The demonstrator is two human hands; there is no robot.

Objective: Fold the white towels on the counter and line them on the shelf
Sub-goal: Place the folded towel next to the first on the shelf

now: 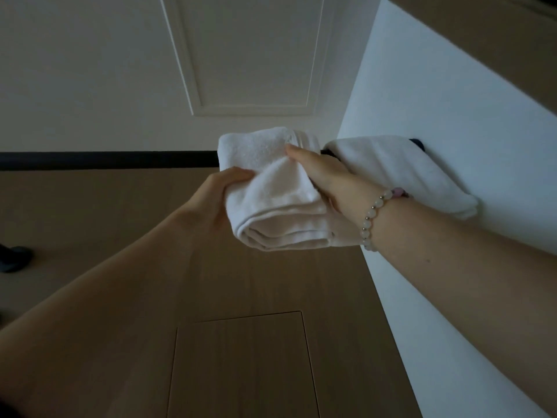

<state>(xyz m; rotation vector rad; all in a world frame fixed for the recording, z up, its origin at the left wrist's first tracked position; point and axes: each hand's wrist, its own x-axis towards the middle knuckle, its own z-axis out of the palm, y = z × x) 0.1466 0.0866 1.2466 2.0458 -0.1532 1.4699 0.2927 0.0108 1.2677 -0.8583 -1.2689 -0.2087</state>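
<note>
Both the left hand (221, 196) and right hand (327, 184) grip the folded towel (271, 176). Uneven release could splay its layers or nudge the neighbouring towel (401, 170).

Dim, soft light; wide-angle bending at edges.

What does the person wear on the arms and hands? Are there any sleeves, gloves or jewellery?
The left forearm and right forearm are bare. The left hand and right hand have no gloves or visible rings. Only the right wrist carries a bracelet: round, milky beads with small silver beads between and one pinkish-purple bead.
</note>
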